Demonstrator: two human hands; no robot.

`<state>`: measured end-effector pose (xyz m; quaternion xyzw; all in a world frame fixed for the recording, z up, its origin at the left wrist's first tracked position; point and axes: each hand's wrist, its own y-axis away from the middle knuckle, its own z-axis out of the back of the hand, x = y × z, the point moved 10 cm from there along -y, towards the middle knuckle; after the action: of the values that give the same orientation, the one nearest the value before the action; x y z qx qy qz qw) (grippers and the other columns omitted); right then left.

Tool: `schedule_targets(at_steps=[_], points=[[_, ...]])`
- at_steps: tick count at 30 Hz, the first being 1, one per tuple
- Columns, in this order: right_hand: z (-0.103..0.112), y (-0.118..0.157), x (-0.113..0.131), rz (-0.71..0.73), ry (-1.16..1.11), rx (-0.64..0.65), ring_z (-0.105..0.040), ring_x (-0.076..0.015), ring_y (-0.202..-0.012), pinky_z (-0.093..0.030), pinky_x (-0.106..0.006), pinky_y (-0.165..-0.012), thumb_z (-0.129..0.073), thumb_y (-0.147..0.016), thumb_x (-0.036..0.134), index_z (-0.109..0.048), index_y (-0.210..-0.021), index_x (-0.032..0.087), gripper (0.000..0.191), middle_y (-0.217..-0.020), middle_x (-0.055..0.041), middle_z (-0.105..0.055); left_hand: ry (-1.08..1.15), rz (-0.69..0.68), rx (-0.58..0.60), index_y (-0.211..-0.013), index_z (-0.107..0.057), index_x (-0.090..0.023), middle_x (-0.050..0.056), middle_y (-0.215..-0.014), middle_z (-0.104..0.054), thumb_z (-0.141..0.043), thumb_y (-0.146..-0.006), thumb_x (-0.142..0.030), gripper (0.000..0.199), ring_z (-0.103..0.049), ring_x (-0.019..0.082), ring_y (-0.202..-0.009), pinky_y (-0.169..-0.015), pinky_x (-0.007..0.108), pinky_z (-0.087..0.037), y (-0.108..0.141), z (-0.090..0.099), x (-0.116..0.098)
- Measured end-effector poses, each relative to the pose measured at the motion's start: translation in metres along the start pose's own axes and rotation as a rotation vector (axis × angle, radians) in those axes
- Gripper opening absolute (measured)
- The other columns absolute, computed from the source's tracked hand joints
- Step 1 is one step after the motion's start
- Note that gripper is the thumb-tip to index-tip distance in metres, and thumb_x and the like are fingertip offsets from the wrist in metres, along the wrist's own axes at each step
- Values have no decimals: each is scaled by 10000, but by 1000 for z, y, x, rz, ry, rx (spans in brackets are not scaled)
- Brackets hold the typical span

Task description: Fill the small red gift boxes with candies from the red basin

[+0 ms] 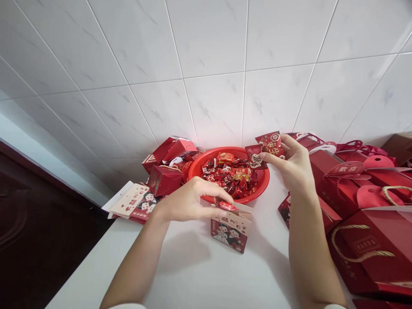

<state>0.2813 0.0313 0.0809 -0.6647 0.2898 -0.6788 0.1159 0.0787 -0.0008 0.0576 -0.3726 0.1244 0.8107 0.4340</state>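
Note:
A red plastic basket (pixel 264 185) holds several wrapped candies (pixel 227 174) by the wall. My right hand (pixel 291 163) pinches red candy packets (pixel 268 148) between thumb and fingers, above the basket's right rim. My left hand (pixel 193 199) is closed at the open top of a small red and cream box (pixel 230 234) with a cartoon couple on it. A red candy wrapper (pixel 227 206) shows at the left fingertips, in the box's mouth. The box stands upright on the white table (pixel 206 283), in front of the basket.
Flat printed boxes (pixel 131 201) lie at the table's left edge, near red gift boxes (pixel 165 180). Many larger red boxes with rope handles (pixel 370 249) crowd the right side. One more printed box (pixel 285 210) lies behind my right forearm. A tiled wall (pixel 215 107) bounds the back.

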Motion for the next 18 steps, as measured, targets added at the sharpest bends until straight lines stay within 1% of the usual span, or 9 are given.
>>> schedule_targets(at_steps=[2, 4, 6, 8, 10, 12, 13, 15, 18], points=[[-3, 2, 2, 8, 16, 16, -706, -201, -815, -587, -323, -714, -775, -714, 265, -661, -967, 211, 284, -903, -22, -730, -104, -6, 7, -1036, -791, -223, 62, -966, -736, -683, -892, -352, 222, -674, 186, -878, -854, 298, -533, 3, -8, -2], [-5, 3, 4, 6, 24, 27, -706, -200, -819, -585, -321, -720, -776, -717, 266, -665, -983, 210, 293, -909, -25, -732, -207, 5, -25, -1010, -793, -225, 59, -970, -697, -668, -900, -309, 186, -653, 177, -878, -821, 279, -517, 2, -13, 3], [-7, 5, 5, -5, 26, 34, -703, -199, -816, -582, -320, -719, -781, -714, 269, -669, -991, 210, 304, -910, -26, -733, -278, 34, -77, -998, -783, -219, 53, -988, -663, -668, -894, -271, 164, -641, 175, -893, -819, 275, -507, 0, -13, 11], [-8, 6, 5, -17, 25, 39, -699, -198, -811, -579, -319, -715, -791, -706, 272, -672, -991, 211, 315, -910, -26, -733, -293, 59, -131, -1061, -755, -219, 52, -1056, -646, -668, -883, -241, 199, -639, 179, -929, -853, 286, -508, 1, -10, 19], [-10, 8, 6, -22, 23, 49, -695, -193, -803, -576, -317, -712, -798, -704, 278, -671, -994, 210, 324, -915, -25, -731, -268, 67, -180, -1096, -730, -223, 59, -1159, -626, -670, -871, -228, 233, -636, 194, -1007, -919, 307, -505, 3, -5, 24], [-13, 9, 8, -13, 23, 75, -688, -187, -785, -573, -315, -700, -801, -714, 288, -668, -1003, 206, 329, -911, -24, -728, -230, 59, -197, -1009, -744, -220, 66, -1238, -604, -678, -865, -250, 160, -626, 211, -1077, -981, 330, -493, 5, -3, 27], [-16, 10, 9, -7, 25, 100, -685, -186, -778, -572, -314, -694, -800, -722, 295, -667, -1006, 204, 327, -904, -24, -725, -212, 58, -193, -945, -755, -218, 67, -1262, -597, -677, -868, -266, 119, -622, 218, -1099, -998, 338, -488, 6, -3, 29], [-24, 13, 12, -6, 26, 170, -679, -189, -773, -568, -312, -682, -798, -734, 310, -665, -1004, 201, 320, -880, -24, -717, -189, 72, -166, -892, -777, -229, 63, -1275, -601, -659, -884, -290, 133, -619, 223, -1117, -1004, 344, -486, 7, -6, 34], [-42, 22, 17, -16, 29, 323, -670, -195, -786, -560, -303, -676, -789, -746, 308, -662, -978, 197, 287, -861, -25, -698, -152, 111, -127, -1027, -791, -261, 56, -1174, -661, -622, -912, -286, 206, -630, 214, -1079, -965, 333, -493, 6, -14, 44]])
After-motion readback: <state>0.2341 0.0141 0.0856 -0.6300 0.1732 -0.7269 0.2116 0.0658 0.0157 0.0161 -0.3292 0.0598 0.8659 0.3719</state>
